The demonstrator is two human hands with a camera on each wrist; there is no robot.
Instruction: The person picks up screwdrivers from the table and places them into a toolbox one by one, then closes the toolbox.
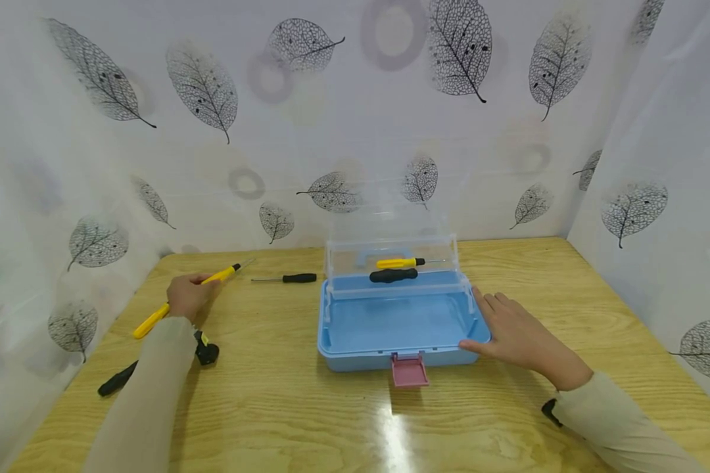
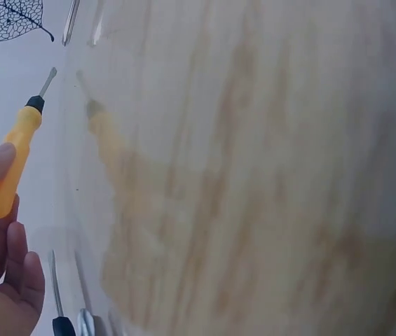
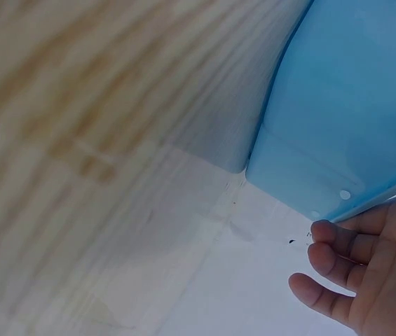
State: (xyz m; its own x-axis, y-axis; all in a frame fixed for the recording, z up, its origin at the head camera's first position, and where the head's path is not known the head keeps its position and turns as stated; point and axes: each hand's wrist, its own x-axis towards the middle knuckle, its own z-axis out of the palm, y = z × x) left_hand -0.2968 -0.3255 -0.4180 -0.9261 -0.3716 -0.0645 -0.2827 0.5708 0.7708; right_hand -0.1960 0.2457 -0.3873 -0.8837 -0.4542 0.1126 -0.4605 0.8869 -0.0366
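My left hand (image 1: 190,295) pinches a screwdriver (image 2: 22,150) by its yellow handle between thumb and fingers; its metal tip points away over the table. Another yellow handle (image 1: 152,320) lies beside that hand, partly hidden by it. A light-blue toolbox (image 1: 367,363) stands with its clear lid raised and its pink latch (image 1: 410,371) hanging down. My right hand (image 1: 511,332) rests against the box's right side, thumb on the front corner, fingers loosely bent. The raised clear tray holds a yellow screwdriver (image 1: 398,263) and a black-handled tool (image 1: 393,276). The box's bottom shows bare blue.
A black-handled screwdriver (image 1: 299,278) lies left of the box. Nearer my left forearm are another black handle (image 1: 118,379) and a small black object (image 1: 207,353) with a yellow-green mark. The wooden table (image 1: 284,420) is bordered by a leaf-patterned curtain (image 1: 343,131).
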